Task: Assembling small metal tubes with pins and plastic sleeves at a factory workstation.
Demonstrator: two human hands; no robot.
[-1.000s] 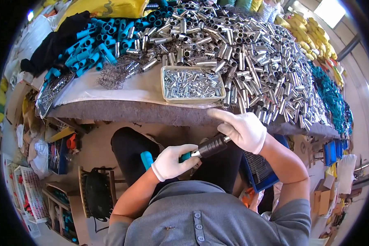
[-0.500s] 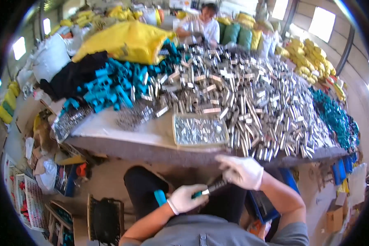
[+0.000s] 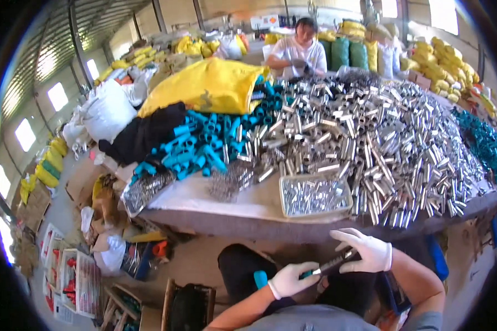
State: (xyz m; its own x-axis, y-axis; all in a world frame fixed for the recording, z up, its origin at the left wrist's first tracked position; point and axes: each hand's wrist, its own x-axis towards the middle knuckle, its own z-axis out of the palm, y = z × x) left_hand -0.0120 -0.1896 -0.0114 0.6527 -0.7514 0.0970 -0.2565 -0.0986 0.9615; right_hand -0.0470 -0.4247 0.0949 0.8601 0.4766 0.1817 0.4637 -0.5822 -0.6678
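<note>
My left hand (image 3: 294,280), in a white glove, is closed around a teal-handled tool (image 3: 332,265). Its teal end pokes out left of the glove, and a silver collar and a dark ribbed shaft run out to the right. At the shaft's far end is my right hand (image 3: 368,252), also white-gloved; thumb and lower fingers close on it while the upper fingers stretch left. The tool lies slightly tilted above my lap. Beyond my hands, at the table's front edge, a pale tray (image 3: 316,213) holds small shiny metal pieces.
Silver metal tubes (image 3: 375,149) are heaped across the table (image 3: 248,205). Teal tubes (image 3: 204,146), black cloth (image 3: 149,132) and a yellow sack (image 3: 204,83) lie at left. Across the table sits another person (image 3: 298,52). White crates (image 3: 78,281) and a stool-like seat (image 3: 186,306) stand low left.
The view has swung left, so the table and my hands sit further right in it. My left hand keeps its grip on the tool; my right fingers are closer about the shaft's end.
</note>
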